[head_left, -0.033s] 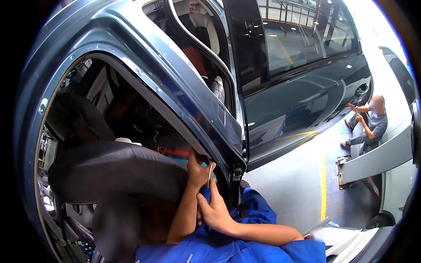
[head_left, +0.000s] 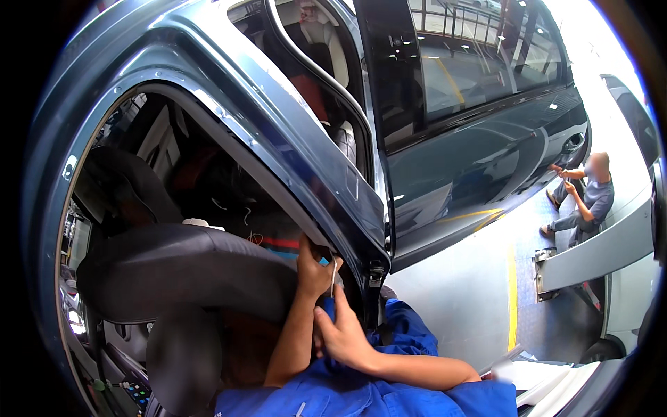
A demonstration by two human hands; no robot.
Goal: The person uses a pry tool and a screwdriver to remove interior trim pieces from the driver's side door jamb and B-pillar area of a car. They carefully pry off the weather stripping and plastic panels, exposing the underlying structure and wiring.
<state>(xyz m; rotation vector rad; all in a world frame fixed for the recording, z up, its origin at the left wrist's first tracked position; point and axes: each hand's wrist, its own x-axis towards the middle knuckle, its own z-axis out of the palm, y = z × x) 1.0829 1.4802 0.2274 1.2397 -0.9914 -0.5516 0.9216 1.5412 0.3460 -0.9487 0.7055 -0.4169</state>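
Note:
My left hand (head_left: 314,272) reaches up to the foot of the grey-blue car's door pillar (head_left: 333,201), fingers curled round something at its lower trim that I cannot make out. A small light-blue piece (head_left: 324,261) shows by those fingers. From there a thin, pale, slightly curved strip (head_left: 335,274) runs down to my right hand (head_left: 347,339). Its index finger points up along the strip and its thumb stands apart, while the other fingers curl under the palm. Between thumb and index finger is a patch of blue; I cannot tell whether it is a handle or my trousers.
A black seat (head_left: 187,264) fills the front door opening at left. The rear door (head_left: 486,160) stands open at right. Beyond it a person (head_left: 594,194) sits near a grey lift arm (head_left: 597,254). Loose thin wire (head_left: 255,238) lies inside the car.
My right hand's index fingertip has shifted slightly, and the pale strip looks a little more bent. My left hand has stayed in place.

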